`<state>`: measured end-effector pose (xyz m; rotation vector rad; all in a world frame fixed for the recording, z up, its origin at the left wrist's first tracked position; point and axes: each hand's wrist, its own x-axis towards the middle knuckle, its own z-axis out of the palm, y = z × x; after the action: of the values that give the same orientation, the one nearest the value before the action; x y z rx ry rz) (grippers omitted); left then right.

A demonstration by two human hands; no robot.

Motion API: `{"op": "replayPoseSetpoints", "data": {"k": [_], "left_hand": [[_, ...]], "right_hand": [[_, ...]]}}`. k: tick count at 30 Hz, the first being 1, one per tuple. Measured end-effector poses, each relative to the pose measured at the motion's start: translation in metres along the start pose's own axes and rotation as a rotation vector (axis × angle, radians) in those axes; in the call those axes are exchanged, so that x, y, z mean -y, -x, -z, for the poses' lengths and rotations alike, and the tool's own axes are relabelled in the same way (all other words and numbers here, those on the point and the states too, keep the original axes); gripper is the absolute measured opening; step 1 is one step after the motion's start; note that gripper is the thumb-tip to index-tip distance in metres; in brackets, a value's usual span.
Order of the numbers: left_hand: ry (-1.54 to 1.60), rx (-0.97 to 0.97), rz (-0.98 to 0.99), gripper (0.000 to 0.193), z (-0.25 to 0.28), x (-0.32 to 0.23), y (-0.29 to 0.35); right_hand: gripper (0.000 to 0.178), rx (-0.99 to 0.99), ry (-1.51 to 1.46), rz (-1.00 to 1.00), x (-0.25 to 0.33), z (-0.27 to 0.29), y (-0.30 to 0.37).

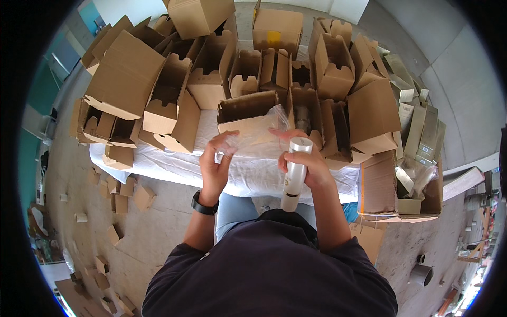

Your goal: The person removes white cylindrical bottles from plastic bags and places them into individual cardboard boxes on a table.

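Closest below the lens, a dark-sleeved torso and two forearms rise from the lower edge, and the right hand [308, 165] has its fingers [317, 158] wrapped shut around a white tube [294, 174], gripping its upper half. That tube stands nearly upright in the picture, long axis running from its open rim near the fingertips down to its lower end toward the person's lap; the rim points away from the body toward the table [158, 168]. Just to the left, the left hand [215, 164], with a black watch [203, 205] on its wrist, pinches the edge of a clear plastic bag [259, 140] between thumb and curled fingers, so it is closed on the film. The bag lies directly beyond and between both hands, spread across the white-covered table edge, touching the tube's rim side or nearly so. The right hand is nearer the tube, the left nearer the bag's mouth. Beyond stands an open cardboard box [247, 110] among many more folded cartons [127, 79].
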<state>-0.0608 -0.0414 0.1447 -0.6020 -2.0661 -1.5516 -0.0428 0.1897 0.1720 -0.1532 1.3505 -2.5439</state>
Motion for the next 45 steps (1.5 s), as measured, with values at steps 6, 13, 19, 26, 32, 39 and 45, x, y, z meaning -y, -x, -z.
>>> {"op": "replayPoseSetpoints", "data": {"k": [6, 13, 19, 26, 32, 39, 45], "left_hand": [[0.122, -0.139, 0.075, 0.033, 0.003, 0.018, 0.018], [0.41, -0.424, 0.285, 0.036, 0.037, 0.03, 0.012], [0.439, 0.176, 0.191, 0.08, 0.012, 0.002, 0.004], [0.418, 0.245, 0.186, 0.048, 0.013, -0.006, 0.014], [0.477, -0.139, 0.282, 0.02, 0.031, 0.024, 0.04], [0.338, -0.196, 0.292, 0.017, 0.055, 0.027, 0.034], [0.345, -0.068, 0.167, 0.02, 0.053, 0.018, 0.035]], "right_hand": [[0.043, -0.096, -0.083, 0.195, 0.0, -0.002, -0.01], [0.048, -0.228, -0.196, 0.27, -0.002, 0.019, -0.003], [0.046, -0.188, -0.281, 0.241, -0.015, 0.009, -0.007], [0.046, -0.262, -0.257, 0.23, -0.021, 0.011, -0.006], [0.036, -0.292, -0.33, 0.291, -0.026, 0.02, -0.003], [0.028, -0.278, -0.251, 0.366, -0.015, 0.021, 0.003], [0.028, -0.279, 0.3, 0.062, -0.002, 0.003, 0.01]]}}
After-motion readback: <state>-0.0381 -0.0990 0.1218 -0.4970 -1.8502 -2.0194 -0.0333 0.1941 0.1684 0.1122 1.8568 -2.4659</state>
